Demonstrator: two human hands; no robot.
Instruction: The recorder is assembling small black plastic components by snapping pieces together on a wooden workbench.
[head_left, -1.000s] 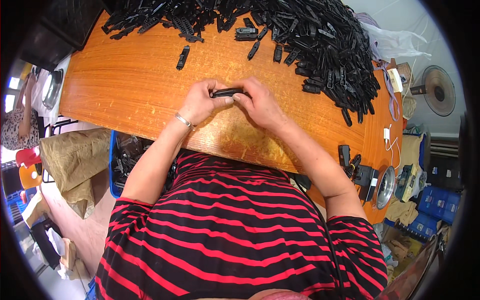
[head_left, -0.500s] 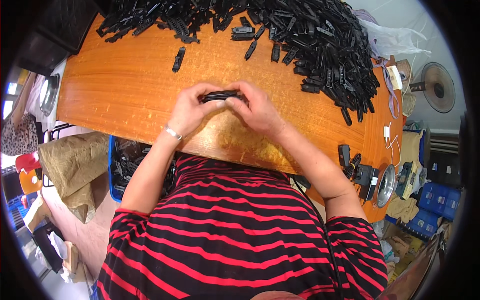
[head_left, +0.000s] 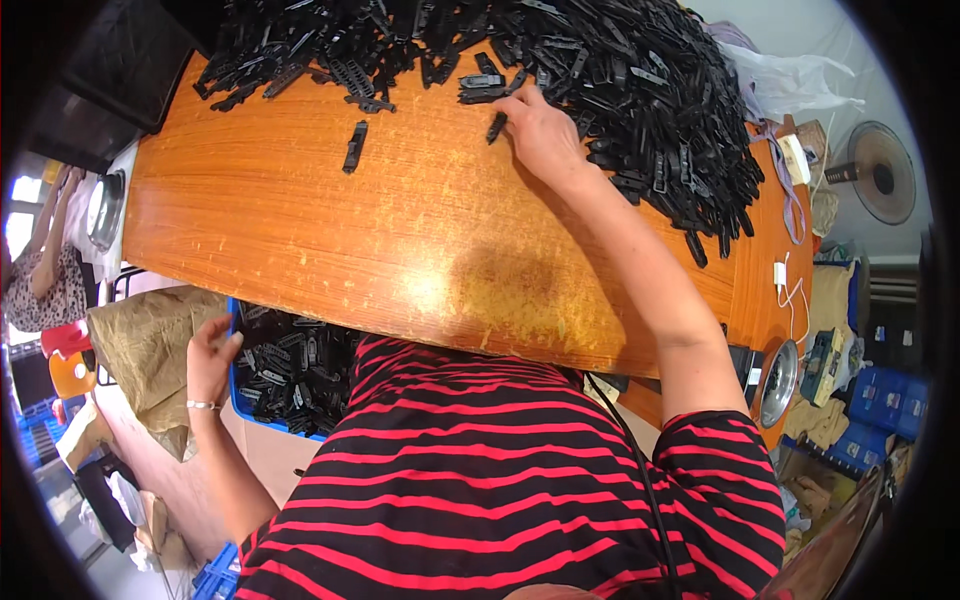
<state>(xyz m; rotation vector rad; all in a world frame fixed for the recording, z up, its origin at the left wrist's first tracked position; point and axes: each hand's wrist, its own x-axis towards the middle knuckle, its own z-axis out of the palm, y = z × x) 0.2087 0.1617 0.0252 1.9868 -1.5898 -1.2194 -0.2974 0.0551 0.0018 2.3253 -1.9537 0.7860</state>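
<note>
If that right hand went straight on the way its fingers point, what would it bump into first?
The right hand seems to touch one black part; straight beyond, it would likely meet the small black pieces beside the pile, though depth is unclear.

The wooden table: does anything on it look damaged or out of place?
Yes. The wooden table looks worn, its finish scuffed and patchy toward the near edge. One black part also looks stray, lying alone, apart from the black heap.
</note>
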